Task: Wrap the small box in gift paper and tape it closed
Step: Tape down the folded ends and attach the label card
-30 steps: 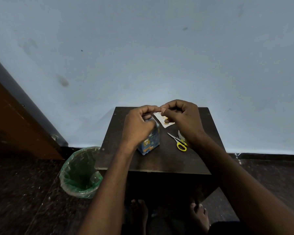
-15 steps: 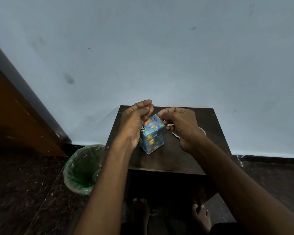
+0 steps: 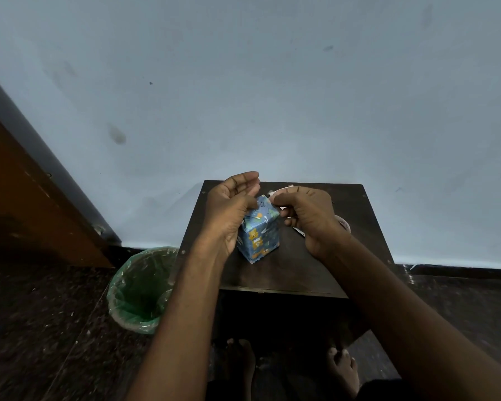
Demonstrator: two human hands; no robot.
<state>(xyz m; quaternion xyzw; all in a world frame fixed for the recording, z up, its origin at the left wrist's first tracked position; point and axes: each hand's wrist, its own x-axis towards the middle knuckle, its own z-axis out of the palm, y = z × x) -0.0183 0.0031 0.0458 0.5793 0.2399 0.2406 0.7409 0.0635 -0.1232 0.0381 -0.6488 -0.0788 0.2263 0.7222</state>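
Since 1.0 s ago the scissors have dropped out of sight behind the right hand [image 3: 310, 217], and both hands have come down from above the wrapped box [image 3: 260, 231] to flank it. Box stands upright, centre of dark table [image 3: 315, 273]. Left hand [image 3: 229, 211] braces its side, fingers straight, holding nothing. Right fingers curled at top corner; tape not discernible. Judgement: press top flap flat before taping
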